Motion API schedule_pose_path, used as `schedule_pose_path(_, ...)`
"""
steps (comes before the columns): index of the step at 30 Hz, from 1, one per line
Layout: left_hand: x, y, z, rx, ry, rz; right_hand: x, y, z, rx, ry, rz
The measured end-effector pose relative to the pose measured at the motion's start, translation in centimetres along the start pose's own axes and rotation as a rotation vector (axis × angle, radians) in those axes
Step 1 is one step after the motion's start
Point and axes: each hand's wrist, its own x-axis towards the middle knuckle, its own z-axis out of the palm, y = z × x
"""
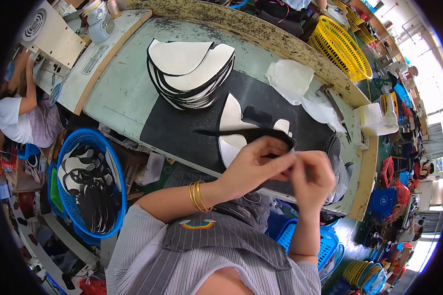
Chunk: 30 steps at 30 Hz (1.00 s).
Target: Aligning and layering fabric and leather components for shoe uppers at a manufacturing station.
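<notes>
Left grip (pixel 261 163): curled on narrow black fabric-like strip (pixel 234 132). Right grip (pixel 314 176): blurred; closure, contents unclear. Step, apparently: strip handling; next calls for fingertip precision.

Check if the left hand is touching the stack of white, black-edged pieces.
Apart. The head view shows it: the left hand is nearer the person, with black mat visible between it and the stack.
</notes>
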Motion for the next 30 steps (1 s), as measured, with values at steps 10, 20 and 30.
schedule_pose_path(10, -1.0, -1.2, -0.6, 0.961, 0.084, 0.517, -1.4, 0.9, 2.4, 0.070, 0.109, 0.285)
schedule_pose_path(20, -0.7, -1.2, -2.8, 0.661, 0.363, 0.065, -8.9, 4.0, -0.6, -0.109, 0.115, 0.487)
schedule_pose_path(30, 2.0, 2.9, 1.6, 1.572, -0.443, 0.646, -17.9, 4.4, -10.2, -0.405, -0.127, 0.798)
